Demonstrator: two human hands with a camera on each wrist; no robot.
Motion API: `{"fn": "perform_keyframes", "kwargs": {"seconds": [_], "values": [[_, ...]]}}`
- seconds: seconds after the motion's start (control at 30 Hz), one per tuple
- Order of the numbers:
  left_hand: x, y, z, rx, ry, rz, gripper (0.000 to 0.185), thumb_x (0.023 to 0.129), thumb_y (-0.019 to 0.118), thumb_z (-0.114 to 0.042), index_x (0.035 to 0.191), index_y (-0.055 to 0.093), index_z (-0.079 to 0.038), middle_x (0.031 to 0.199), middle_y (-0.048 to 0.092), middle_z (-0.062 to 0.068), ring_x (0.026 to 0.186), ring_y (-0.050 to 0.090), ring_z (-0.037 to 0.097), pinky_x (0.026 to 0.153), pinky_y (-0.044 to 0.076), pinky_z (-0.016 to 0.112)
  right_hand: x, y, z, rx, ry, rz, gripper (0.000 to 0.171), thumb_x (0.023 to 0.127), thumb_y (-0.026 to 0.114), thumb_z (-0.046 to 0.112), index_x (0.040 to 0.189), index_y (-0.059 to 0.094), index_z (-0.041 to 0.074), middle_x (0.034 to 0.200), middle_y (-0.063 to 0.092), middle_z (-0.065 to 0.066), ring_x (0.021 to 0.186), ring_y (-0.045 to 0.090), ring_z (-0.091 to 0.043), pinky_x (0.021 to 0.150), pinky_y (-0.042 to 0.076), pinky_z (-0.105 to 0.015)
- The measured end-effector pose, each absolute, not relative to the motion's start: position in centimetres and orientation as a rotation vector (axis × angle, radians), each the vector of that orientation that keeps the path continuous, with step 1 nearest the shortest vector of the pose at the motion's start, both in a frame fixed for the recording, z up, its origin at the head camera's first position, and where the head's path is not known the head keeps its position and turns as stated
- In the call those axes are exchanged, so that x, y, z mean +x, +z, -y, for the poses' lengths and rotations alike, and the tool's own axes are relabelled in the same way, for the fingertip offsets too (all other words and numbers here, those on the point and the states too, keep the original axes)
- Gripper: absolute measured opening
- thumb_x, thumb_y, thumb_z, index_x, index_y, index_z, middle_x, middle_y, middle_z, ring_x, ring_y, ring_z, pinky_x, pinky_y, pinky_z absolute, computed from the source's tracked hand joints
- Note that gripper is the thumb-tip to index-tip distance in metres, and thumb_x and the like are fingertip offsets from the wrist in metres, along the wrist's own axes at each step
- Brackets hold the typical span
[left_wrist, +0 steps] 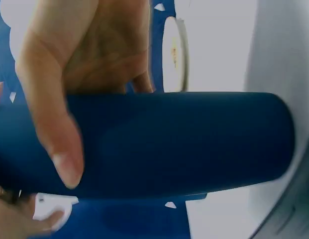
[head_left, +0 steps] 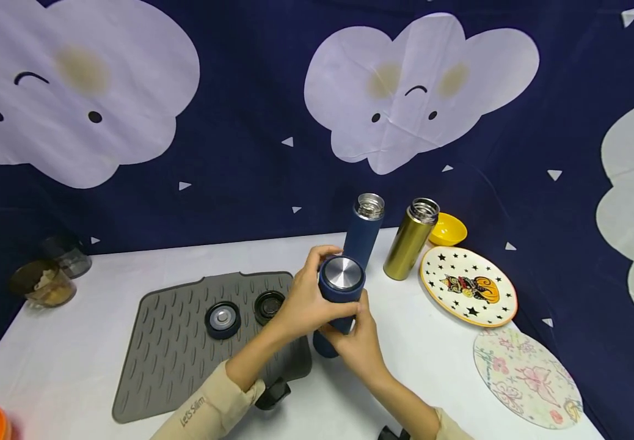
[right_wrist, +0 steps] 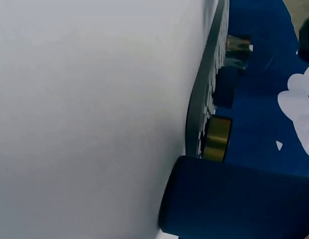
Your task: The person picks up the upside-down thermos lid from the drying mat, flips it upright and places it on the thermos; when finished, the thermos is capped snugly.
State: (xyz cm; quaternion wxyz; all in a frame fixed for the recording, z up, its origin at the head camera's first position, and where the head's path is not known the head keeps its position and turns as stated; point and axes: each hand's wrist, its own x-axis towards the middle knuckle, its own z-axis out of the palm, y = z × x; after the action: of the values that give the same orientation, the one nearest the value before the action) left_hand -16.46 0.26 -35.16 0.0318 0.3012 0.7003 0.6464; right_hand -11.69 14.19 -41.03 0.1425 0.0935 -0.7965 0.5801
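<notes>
- A capped navy flask (head_left: 339, 293) is held tilted above the white worktop (head_left: 102, 293), just in front of the grey ridged mat (head_left: 185, 348), its steel-topped lid end pointing up toward the camera.
- The left hand (head_left: 308, 299) wraps the flask's upper part near the lid, fingers curled over the top and thumb along the side; the left wrist view shows that thumb (left_wrist: 57, 144) lying across the navy body.
- The right hand (head_left: 361, 342) grips the flask lower down, fingers clamped round the body from the right.
- On the mat lie a navy lid (head_left: 222, 319) and a dark lid (head_left: 269, 305), side by side.
- Behind the hands stand an open navy flask (head_left: 363, 235) and an open gold flask (head_left: 410, 238), near each other.
- A star-patterned plate (head_left: 468, 286) and a yellow bowl (head_left: 448, 229) sit to the right.
</notes>
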Motion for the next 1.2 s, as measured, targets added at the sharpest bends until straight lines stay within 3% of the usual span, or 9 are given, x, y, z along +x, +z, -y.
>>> {"fn": "perform_keyframes", "kwargs": {"seconds": [0.17, 0.3, 0.43, 0.6, 0.7, 0.8, 0.93, 1.07, 1.2], "values": [[-17.1, -35.4, 0.0, 0.975, 2.116, -1.741, 0.074, 0.069, 0.073, 0.001, 0.135, 0.039, -0.001, 0.148, 0.049, 0.014, 0.135, 0.046, 0.027, 0.114, 0.031, 0.05, -11.4, -41.1, -14.1, 0.276, 1.705, 2.287, 0.075, 0.076, 0.083, 0.009, 0.138, 0.042, 0.016, 0.136, 0.057, -0.004, 0.125, 0.053, -0.023, 0.105, 0.039, -0.054], [-16.6, -35.6, 0.0, 0.959, 2.06, -1.921, 0.089, 0.072, 0.084, -0.019, 0.147, 0.038, -0.013, 0.157, 0.032, 0.007, 0.141, 0.034, 0.025, 0.116, 0.023, 0.055, -11.6, -41.1, -14.0, 0.258, 1.684, 2.288, 0.069, 0.078, 0.082, 0.008, 0.136, 0.043, 0.012, 0.129, 0.06, -0.006, 0.118, 0.056, -0.021, 0.101, 0.044, -0.048], [-15.4, -35.9, -1.7, 0.785, 2.117, -2.331, 0.104, 0.063, 0.094, -0.03, 0.148, 0.036, -0.019, 0.137, 0.046, 0.007, 0.121, 0.049, 0.021, 0.105, 0.04, 0.046, -11.6, -41.3, -13.9, 0.238, 1.642, 2.289, 0.067, 0.076, 0.079, 0.0, 0.133, 0.045, 0.008, 0.128, 0.06, -0.009, 0.12, 0.055, -0.022, 0.103, 0.044, -0.045], [-16.7, -36.1, -1.5, 0.911, 2.205, -2.014, 0.069, 0.071, 0.081, -0.011, 0.131, 0.046, -0.005, 0.117, 0.061, 0.007, 0.105, 0.06, 0.018, 0.094, 0.05, 0.036, -11.4, -41.1, -14.0, 0.224, 1.702, 2.281, 0.077, 0.076, 0.08, 0.005, 0.141, 0.04, 0.015, 0.138, 0.056, -0.007, 0.13, 0.05, -0.024, 0.109, 0.037, -0.054], [-17.7, -36.1, -0.6, 1.018, 2.113, -1.747, 0.069, 0.074, 0.073, -0.013, 0.137, 0.045, -0.003, 0.123, 0.059, 0.011, 0.111, 0.058, 0.02, 0.1, 0.045, 0.04, -11.5, -41.0, -14.2, 0.236, 1.734, 2.289, 0.08, 0.077, 0.081, 0.01, 0.143, 0.037, 0.017, 0.138, 0.055, -0.006, 0.13, 0.051, -0.026, 0.108, 0.036, -0.058], [-17.5, -36.3, -0.8, 1.037, 2.123, -1.843, 0.086, 0.078, 0.08, -0.03, 0.149, 0.036, -0.009, 0.139, 0.05, 0.013, 0.122, 0.052, 0.022, 0.107, 0.04, 0.043, -11.7, -41.2, -14.2, 0.263, 1.722, 2.28, 0.08, 0.077, 0.082, 0.008, 0.143, 0.037, 0.013, 0.138, 0.054, -0.006, 0.129, 0.051, -0.024, 0.109, 0.036, -0.055], [-16.1, -36.5, -2.3, 0.844, 2.202, -2.266, 0.099, 0.067, 0.092, -0.038, 0.146, 0.038, -0.015, 0.135, 0.055, 0.007, 0.118, 0.057, 0.018, 0.103, 0.045, 0.04, -11.8, -41.5, -14.0, 0.246, 1.677, 2.266, 0.07, 0.074, 0.078, -0.001, 0.135, 0.045, 0.005, 0.132, 0.058, -0.008, 0.126, 0.051, -0.023, 0.109, 0.039, -0.041], [-16.5, -36.2, -2.5, 0.864, 2.218, -2.174, 0.067, 0.068, 0.087, -0.017, 0.125, 0.052, -0.009, 0.115, 0.067, 0.005, 0.103, 0.064, 0.018, 0.092, 0.051, 0.035, -11.6, -41.5, -14.0, 0.224, 1.717, 2.285, 0.073, 0.075, 0.077, 0.001, 0.139, 0.044, 0.011, 0.134, 0.058, -0.008, 0.126, 0.053, -0.025, 0.108, 0.04, -0.044], [-19.0, -36.3, -0.6, 1.046, 2.1, -1.62, 0.066, 0.071, 0.078, -0.005, 0.13, 0.051, 0.001, 0.127, 0.063, 0.01, 0.115, 0.06, 0.024, 0.102, 0.046, 0.039, -11.7, -41.1, -14.2, 0.244, 1.777, 2.326, 0.082, 0.077, 0.081, 0.01, 0.145, 0.036, 0.022, 0.14, 0.054, -0.005, 0.128, 0.052, -0.026, 0.107, 0.037, -0.056]]}}
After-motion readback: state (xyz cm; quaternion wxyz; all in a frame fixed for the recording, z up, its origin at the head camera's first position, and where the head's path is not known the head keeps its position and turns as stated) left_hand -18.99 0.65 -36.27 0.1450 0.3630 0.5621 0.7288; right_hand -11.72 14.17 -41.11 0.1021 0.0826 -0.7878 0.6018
